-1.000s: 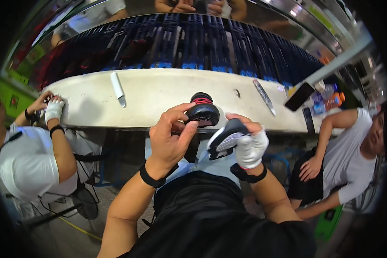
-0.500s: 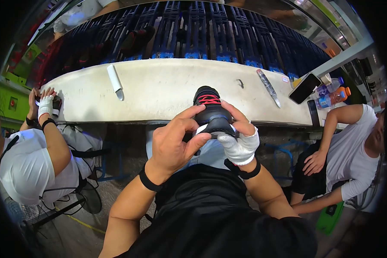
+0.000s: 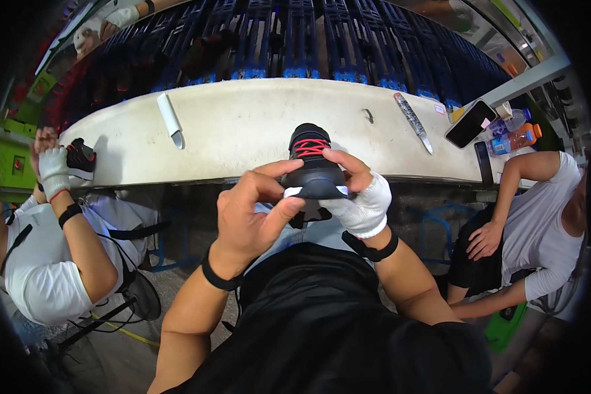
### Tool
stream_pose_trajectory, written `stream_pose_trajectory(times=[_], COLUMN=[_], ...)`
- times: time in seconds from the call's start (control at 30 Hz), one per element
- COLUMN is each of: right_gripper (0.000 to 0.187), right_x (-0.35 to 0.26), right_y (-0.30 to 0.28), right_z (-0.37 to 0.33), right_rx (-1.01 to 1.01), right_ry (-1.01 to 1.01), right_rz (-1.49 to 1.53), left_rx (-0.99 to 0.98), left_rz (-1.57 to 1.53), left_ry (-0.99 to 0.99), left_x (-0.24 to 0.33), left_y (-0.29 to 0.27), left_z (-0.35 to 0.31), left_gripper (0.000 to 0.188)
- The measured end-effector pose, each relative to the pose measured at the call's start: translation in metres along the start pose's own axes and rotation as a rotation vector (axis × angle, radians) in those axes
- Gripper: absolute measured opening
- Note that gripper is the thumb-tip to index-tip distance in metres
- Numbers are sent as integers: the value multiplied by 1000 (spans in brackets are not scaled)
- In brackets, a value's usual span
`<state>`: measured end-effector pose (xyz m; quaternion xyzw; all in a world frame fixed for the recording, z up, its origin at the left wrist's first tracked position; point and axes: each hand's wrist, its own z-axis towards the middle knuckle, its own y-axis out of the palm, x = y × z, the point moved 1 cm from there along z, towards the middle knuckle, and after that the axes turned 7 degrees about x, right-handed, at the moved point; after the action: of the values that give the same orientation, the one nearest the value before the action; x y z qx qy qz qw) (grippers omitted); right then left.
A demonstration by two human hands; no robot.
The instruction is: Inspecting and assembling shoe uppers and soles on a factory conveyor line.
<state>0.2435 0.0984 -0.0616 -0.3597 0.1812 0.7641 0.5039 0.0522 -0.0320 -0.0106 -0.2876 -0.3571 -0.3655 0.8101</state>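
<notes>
A black shoe (image 3: pixel 314 172) with red laces and a white edge on its sole is held between my two hands, at the near edge of the pale table. My left hand (image 3: pixel 253 211), bare, grips its left side with fingers and thumb. On the other side my right hand (image 3: pixel 361 200), in a white glove that leaves some fingertips bare, is closed on the shoe. The toe tips toward me and the laced part is farther off. Some of my right fingers are hidden beneath the shoe.
On the pale table (image 3: pixel 243 141) lie a white shoehorn-like tool (image 3: pixel 170 121), a knife-like tool (image 3: pixel 414 123) and a small dark scrap (image 3: pixel 368 116). A phone (image 3: pixel 469 125) and bottles (image 3: pixel 515 139) stand right. A dark-blue slatted conveyor (image 3: pixel 302 39) runs behind. People sit on both sides; the left one handles another shoe (image 3: pixel 81 159).
The shoe has tilted a little in my hands, its toe underside turning more toward me. My left hand has shifted slightly left. At the left, the co-worker's hands have moved off the other shoe's top.
</notes>
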Motion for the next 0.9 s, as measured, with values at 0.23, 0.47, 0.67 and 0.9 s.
stream_pose_trajectory(times=[0.23,0.47,0.67,0.9], right_gripper=[40,39,41,49], right_x=[-12,7,7,5], right_y=[26,11,20,27], right_z=[22,2,11,16], right_rx=[-119,-311,-296,-361], right_ry=[-249,62,-21,-51], right_rz=[-282,-476,-532,-587], left_rx=[-373,-265,-181,-166], left_rz=[647,555,495,610], left_ry=[107,-112,-109,-69], left_x=[55,8,-12,-3], left_y=[-15,-49,-64,-69], left_z=[54,30,2,-15], left_gripper=[93,75,70,68])
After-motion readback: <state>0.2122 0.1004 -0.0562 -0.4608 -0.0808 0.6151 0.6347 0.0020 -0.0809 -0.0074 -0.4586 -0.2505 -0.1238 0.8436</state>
